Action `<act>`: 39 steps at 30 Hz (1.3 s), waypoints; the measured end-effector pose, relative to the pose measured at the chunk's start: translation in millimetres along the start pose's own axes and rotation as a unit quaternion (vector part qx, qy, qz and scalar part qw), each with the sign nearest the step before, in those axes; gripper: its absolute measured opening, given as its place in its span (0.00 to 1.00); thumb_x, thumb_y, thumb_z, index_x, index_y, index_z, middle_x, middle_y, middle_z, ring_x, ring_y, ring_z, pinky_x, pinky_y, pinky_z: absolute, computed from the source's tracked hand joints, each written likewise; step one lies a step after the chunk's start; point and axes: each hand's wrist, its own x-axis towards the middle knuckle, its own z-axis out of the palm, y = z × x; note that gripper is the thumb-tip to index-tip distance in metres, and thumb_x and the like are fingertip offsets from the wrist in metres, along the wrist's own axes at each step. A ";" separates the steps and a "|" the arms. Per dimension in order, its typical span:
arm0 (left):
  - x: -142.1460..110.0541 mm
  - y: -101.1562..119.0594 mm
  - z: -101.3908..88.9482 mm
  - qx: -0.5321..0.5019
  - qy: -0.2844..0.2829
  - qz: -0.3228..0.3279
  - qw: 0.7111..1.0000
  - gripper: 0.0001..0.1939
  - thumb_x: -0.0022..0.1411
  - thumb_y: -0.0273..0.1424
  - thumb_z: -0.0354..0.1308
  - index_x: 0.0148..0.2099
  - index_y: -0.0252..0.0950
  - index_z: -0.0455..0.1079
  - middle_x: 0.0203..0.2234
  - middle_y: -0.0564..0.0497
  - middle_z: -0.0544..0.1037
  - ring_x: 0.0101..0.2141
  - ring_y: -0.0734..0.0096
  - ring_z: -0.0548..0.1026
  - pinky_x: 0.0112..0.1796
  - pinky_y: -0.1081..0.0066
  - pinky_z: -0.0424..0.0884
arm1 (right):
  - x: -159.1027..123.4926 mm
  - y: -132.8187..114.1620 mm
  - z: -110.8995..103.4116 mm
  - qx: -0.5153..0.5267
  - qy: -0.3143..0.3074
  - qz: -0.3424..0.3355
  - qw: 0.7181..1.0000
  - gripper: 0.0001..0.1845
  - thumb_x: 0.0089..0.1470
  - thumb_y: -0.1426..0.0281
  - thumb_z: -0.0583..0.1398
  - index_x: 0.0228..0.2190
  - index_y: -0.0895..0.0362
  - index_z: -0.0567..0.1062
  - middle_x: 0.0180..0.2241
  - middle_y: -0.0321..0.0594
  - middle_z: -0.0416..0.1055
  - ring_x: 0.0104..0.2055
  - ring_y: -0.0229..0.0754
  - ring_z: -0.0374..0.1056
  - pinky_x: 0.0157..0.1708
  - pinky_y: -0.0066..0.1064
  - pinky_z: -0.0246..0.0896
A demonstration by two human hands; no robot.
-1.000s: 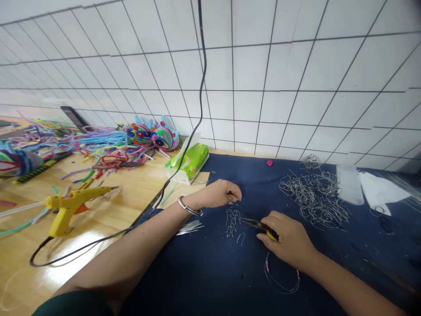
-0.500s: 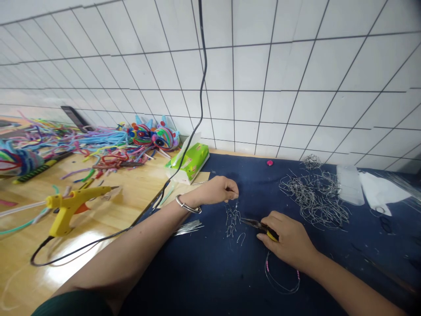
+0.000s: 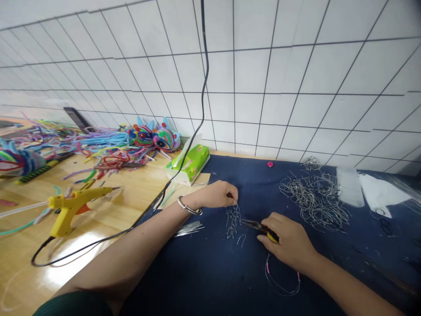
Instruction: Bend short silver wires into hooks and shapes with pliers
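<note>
My left hand [image 3: 223,194], with a silver bangle at the wrist, pinches the top of a thin wire piece just above several small bent wires [image 3: 231,223] on the dark blue cloth [image 3: 204,272]. In my right hand [image 3: 286,237] are needle-nose pliers [image 3: 263,229] with black and yellow handles. Their tips point left, close beside the bent wires. One U-shaped wire [image 3: 241,239] lies apart, just below. A thin loop with pink beads [image 3: 283,281] rests under my right hand. Straight wire pieces [image 3: 189,228] lie beneath my left forearm.
At right is a tangled heap of wires [image 3: 315,199] beside a clear plastic tray [image 3: 350,186]. A green tissue pack [image 3: 190,164] stands behind my left hand. Left are a yellow glue gun [image 3: 72,204], its black cord, and colourful pipe cleaners [image 3: 108,140]. A tiled wall rises behind.
My left hand has dropped very slightly toward the bent wires, still pinching. The pliers in my right hand stay almost in place.
</note>
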 end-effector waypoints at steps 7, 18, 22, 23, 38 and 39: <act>-1.0 2.9 -2.1 0.025 0.025 0.013 0.999 0.07 0.51 0.31 0.52 0.31 0.35 0.70 0.23 0.56 0.72 0.24 0.79 0.67 0.25 0.79 0.57 | -0.2 1.2 1.0 0.000 0.002 -0.001 1.000 0.07 0.49 0.66 0.56 0.33 0.53 0.68 0.31 0.35 0.64 0.33 0.38 0.61 0.32 0.29 0.55; 8.4 -24.5 -3.5 0.102 0.094 -0.058 0.989 0.07 0.53 0.32 0.51 0.31 0.38 0.70 0.22 0.56 0.73 0.24 0.76 0.68 0.25 0.78 0.57 | -1.0 2.3 2.8 0.001 0.007 -0.002 1.000 0.07 0.48 0.66 0.57 0.32 0.53 0.68 0.31 0.35 0.64 0.32 0.37 0.61 0.31 0.28 0.55; 10.1 -29.7 -0.2 0.108 0.103 -0.060 0.987 0.07 0.53 0.32 0.52 0.32 0.38 0.69 0.23 0.56 0.73 0.24 0.76 0.68 0.24 0.77 0.57 | -1.3 2.1 3.2 -0.002 0.009 -0.004 1.000 0.07 0.48 0.66 0.57 0.32 0.53 0.68 0.30 0.35 0.64 0.32 0.37 0.61 0.31 0.29 0.55; 10.3 -30.4 0.2 0.110 0.110 -0.061 0.986 0.07 0.53 0.33 0.52 0.33 0.38 0.69 0.24 0.56 0.73 0.25 0.75 0.68 0.25 0.77 0.57 | -1.4 2.0 3.2 -0.003 0.009 -0.005 1.000 0.07 0.48 0.66 0.57 0.32 0.53 0.68 0.30 0.35 0.64 0.32 0.37 0.61 0.31 0.29 0.55; 6.4 -13.4 11.1 0.079 -0.006 0.080 0.994 0.04 0.53 0.28 0.55 0.30 0.36 0.71 0.26 0.55 0.73 0.28 0.76 0.69 0.31 0.77 0.59 | -0.4 0.4 1.8 -0.010 0.008 -0.001 1.000 0.07 0.49 0.66 0.56 0.32 0.53 0.69 0.30 0.35 0.65 0.32 0.37 0.62 0.31 0.28 0.56; 6.8 -13.4 11.4 0.079 -0.008 0.081 0.994 0.04 0.53 0.28 0.54 0.29 0.36 0.70 0.26 0.54 0.73 0.28 0.76 0.69 0.31 0.77 0.59 | -0.5 0.4 1.6 -0.011 0.008 -0.001 1.000 0.07 0.48 0.66 0.57 0.32 0.53 0.69 0.30 0.35 0.65 0.32 0.37 0.62 0.31 0.28 0.56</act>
